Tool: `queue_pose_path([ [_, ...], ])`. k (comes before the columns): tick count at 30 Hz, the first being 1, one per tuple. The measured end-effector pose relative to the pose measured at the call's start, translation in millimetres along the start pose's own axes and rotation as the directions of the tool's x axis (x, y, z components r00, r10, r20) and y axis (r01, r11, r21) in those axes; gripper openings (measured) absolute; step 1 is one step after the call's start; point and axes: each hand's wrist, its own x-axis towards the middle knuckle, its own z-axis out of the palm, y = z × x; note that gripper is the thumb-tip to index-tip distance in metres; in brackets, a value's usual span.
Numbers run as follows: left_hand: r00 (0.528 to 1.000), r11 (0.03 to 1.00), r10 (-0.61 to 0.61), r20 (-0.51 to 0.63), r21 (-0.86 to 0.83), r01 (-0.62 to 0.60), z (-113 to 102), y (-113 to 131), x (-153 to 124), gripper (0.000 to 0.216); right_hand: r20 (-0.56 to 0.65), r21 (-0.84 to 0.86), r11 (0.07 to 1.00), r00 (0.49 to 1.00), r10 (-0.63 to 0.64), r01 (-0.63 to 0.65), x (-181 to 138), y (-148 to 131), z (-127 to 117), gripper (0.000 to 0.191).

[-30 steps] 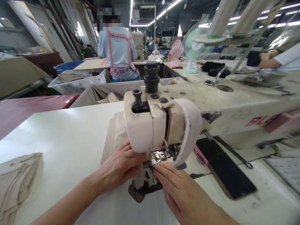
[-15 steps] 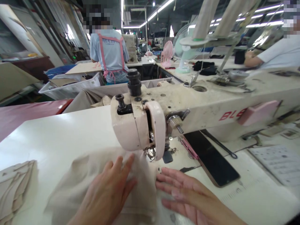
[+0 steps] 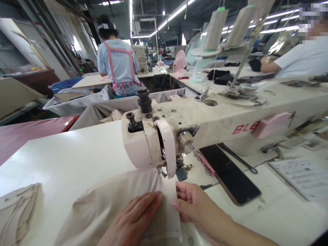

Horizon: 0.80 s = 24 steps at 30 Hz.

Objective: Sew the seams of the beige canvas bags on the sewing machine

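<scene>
Beige fabric lies on the white table, its upper end under the needle area of the sewing machine. My left hand rests flat on the fabric, fingers stretched and close together, pressing it down. Along the fabric's right edge, my right hand pinches the cloth between thumb and curled fingers. Both hands are just in front of the machine's presser foot, which is partly hidden by the pale guard.
Folded beige pieces lie at the left. Right of the needle are a phone, a pink-handled tool and a sheet of paper. Thread cones stand above. Two co-workers sit beyond, one in a pink-strapped apron.
My right hand has gone from spread fingers beside the fabric to gripping its edge. My left hand has shifted slightly right and down, its fingers now together. The fabric lies smoother.
</scene>
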Motion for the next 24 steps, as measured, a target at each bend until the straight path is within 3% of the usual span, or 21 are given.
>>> queue_pose_path([
  [5,0.985,0.971,-0.165,-0.053,-0.185,0.153,-11,12,25,0.057,-0.086,-0.073,0.997,0.996,0.006,-0.012,9,-1,2,0.014],
  [10,0.945,0.895,-0.323,0.043,-0.31,0.32,-10,12,69,0.008,-0.092,-0.142,0.99,0.996,-0.008,-0.005,16,5,2,0.019],
  [17,0.918,0.822,-0.366,0.154,-0.409,0.396,0,-3,79,0.007,-0.092,-0.27,0.96,0.991,-0.095,0.067,18,8,-1,0.018],
  [21,0.916,0.82,-0.37,0.159,-0.408,0.402,-3,-7,79,0.01,-0.084,-0.362,0.924,0.983,-0.165,0.125,20,4,2,0.023],
  [24,0.9,0.812,-0.418,0.124,-0.393,0.432,-1,-8,81,0.015,-0.115,-0.427,0.896,0.975,-0.191,0.125,16,9,2,0.011],
])
